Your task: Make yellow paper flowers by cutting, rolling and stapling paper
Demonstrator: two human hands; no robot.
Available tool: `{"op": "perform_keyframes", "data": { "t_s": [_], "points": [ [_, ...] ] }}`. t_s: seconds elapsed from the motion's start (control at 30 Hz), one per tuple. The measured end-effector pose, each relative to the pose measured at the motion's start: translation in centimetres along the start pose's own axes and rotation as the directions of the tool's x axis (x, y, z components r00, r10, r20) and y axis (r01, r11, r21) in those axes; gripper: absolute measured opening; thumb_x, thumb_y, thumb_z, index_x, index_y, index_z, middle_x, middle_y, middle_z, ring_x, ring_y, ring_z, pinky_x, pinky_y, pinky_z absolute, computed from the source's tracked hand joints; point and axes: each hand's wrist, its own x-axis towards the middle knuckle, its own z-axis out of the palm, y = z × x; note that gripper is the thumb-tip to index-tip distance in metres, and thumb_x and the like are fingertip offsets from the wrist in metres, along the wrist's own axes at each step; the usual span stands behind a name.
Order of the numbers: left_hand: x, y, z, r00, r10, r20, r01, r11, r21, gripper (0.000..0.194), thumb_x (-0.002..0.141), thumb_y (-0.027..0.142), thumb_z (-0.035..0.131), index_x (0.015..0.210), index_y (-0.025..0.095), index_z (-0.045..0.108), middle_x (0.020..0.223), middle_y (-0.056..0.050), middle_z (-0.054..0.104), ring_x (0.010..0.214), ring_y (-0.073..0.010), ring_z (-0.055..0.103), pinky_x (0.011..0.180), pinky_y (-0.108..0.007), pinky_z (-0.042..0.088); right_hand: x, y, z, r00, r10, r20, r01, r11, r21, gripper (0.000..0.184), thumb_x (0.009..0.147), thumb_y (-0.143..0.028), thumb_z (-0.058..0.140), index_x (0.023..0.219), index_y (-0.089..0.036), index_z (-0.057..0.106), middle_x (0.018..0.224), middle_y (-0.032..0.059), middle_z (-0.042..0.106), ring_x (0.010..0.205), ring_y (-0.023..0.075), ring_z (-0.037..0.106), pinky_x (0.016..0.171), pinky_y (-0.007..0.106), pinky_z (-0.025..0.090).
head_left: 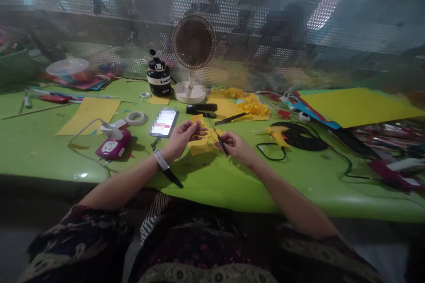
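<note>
My left hand (183, 138) pinches a small orange-yellow piece of paper (198, 118) between thumb and fingertips. In my right hand (236, 145) is a slim tool with a dark handle and a thin metal tip (222, 143); its exact kind is too small to make out. The tip points up and left, close to the paper. Beneath both hands, small yellow paper scraps (212, 138) lie scattered over a yellow sheet (198, 147). Just behind them are a black stapler (201, 109) and a long black tool (232, 118).
On the green table (206, 190) stand a fan (193, 42) and a dark bottle (158, 77). A phone (164, 121), a tape roll (135, 118) and a purple power socket (113, 145) lie left. Rightward are a yellow glue gun (278, 135) with its cable and stacked coloured sheets (361, 106).
</note>
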Motion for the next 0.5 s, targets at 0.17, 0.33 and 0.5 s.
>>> {"op": "perform_keyframes", "data": {
  "t_s": [0.17,0.33,0.5],
  "points": [
    [0.0,-0.3,0.0,1.000,0.007,0.022,-0.007,1.000,0.018,0.032,0.082,0.042,0.075,0.087,0.013,0.062,0.085,-0.007,0.076,0.073,-0.0128,0.072,0.071,-0.025,0.057,0.1,0.2,0.4,1.000,0.005,0.013,-0.004,0.997,-0.073,0.055,0.059,-0.061,0.083,0.079,-0.020,0.051,0.065,-0.0042,0.054,0.060,0.0120,0.052,0.050,0.025,0.041],
    [0.2,-0.5,-0.1,0.999,-0.012,0.048,0.009,0.999,0.047,0.037,0.077,0.045,0.079,0.087,0.013,0.064,0.082,-0.006,0.075,0.073,-0.0133,0.071,0.070,-0.026,0.058,0.1,0.6,0.6,0.999,-0.025,0.022,0.026,0.997,-0.074,0.053,0.061,-0.061,0.081,0.077,-0.021,0.050,0.065,-0.0038,0.054,0.059,0.0120,0.051,0.049,0.025,0.041],
    [0.1,-0.2,-0.1,0.999,-0.041,0.033,0.038,0.995,0.092,0.041,0.074,0.049,0.080,0.084,0.012,0.066,0.079,-0.006,0.074,0.072,-0.0140,0.071,0.066,-0.026,0.057,0.4,1.1,0.5,0.999,-0.029,0.040,0.031,0.998,-0.059,0.053,0.062,-0.062,0.079,0.079,-0.020,0.051,0.065,-0.0041,0.054,0.059,0.0118,0.050,0.049,0.024,0.040]
  ]
}}
